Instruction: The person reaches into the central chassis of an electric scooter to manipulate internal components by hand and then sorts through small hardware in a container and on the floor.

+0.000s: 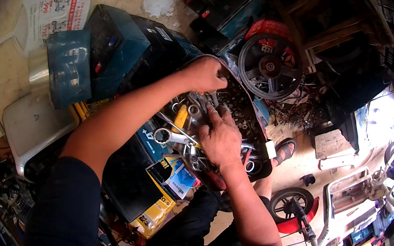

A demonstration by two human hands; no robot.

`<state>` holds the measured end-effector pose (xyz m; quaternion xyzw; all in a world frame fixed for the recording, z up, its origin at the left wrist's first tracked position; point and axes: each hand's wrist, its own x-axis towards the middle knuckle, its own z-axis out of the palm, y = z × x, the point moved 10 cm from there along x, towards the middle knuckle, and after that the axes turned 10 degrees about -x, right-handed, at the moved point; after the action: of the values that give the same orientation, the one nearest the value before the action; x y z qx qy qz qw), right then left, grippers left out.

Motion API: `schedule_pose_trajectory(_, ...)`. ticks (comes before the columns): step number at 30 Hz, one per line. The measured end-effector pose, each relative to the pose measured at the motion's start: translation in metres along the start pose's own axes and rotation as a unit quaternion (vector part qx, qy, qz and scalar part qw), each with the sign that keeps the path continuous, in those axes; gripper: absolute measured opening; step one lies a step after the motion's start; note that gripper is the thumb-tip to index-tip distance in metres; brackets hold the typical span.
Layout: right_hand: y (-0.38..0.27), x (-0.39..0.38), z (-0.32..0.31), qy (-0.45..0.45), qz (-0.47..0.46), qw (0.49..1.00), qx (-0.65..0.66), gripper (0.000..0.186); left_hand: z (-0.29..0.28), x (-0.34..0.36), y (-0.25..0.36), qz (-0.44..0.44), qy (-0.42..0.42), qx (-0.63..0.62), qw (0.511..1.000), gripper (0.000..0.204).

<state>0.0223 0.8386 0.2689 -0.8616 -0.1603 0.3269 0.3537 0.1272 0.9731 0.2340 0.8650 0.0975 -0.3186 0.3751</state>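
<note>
A dark tray (266,168) full of wrenches, nuts and small metal parts stands in front of me. My left hand (204,75) is closed at its far side, close to the rim; what its fingers hold is hidden. Over the middle of the heap lies my right hand (222,135), fingers stretched out and touching the loose metal parts. Left of it are a large ring wrench (168,136) and a tool with a yellow handle (180,118). Small nuts (244,114) cover the tray's far right part.
Teal and black battery boxes (122,46) stand at the left. Beyond the tray leans a black spoked wheel (270,67). A hand fan (55,10) lies at the far left. Another person's sandalled foot (284,152) is at the right, near a small wheel (290,205) with red trim.
</note>
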Motion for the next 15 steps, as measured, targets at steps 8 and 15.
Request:
schedule_pose_trajectory(8,-0.001,-0.001,0.003,-0.001,-0.003,1.000,0.012,0.056,-0.021,-0.018,-0.016,-0.030,0.011,-0.117,0.993,0.031)
schedule_pose_trajectory(15,-0.001,0.000,0.001,-0.009,0.000,1.000,0.004,0.057,-0.010,-0.038,-0.031,-0.112,-0.036,-0.465,0.877,0.012)
